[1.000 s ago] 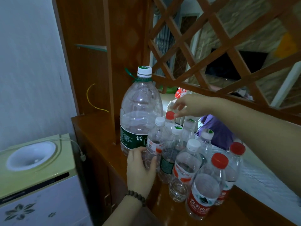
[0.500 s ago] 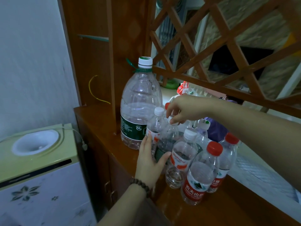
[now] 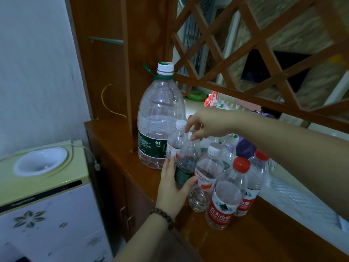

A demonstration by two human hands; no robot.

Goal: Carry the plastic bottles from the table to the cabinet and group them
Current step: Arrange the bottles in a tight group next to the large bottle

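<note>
Several small clear plastic bottles stand bunched on the wooden cabinet top (image 3: 117,140), beside a large 6L bottle (image 3: 160,118) with a white cap. My left hand (image 3: 174,183) wraps round the lower body of a green-labelled bottle (image 3: 186,163) at the cluster's front left. My right hand (image 3: 207,125) reaches in from the right and pinches that bottle's white cap. Two red-capped bottles, one (image 3: 226,193) in front and one (image 3: 255,182) behind, stand nearest me on the right, with a white-capped, red-labelled bottle (image 3: 204,176) between them and my left hand.
A wooden lattice screen (image 3: 255,59) rises behind the bottles, with an upright wooden post (image 3: 128,72) left of the 6L bottle. A water dispenser (image 3: 41,176) stands low at the left against the white wall. Quilted white fabric (image 3: 294,197) lies beyond the cabinet's right edge.
My right hand came down from behind the cluster onto the green-labelled bottle's cap. My left hand slid right from the red-labelled bottle at the left onto the green-labelled bottle's body.
</note>
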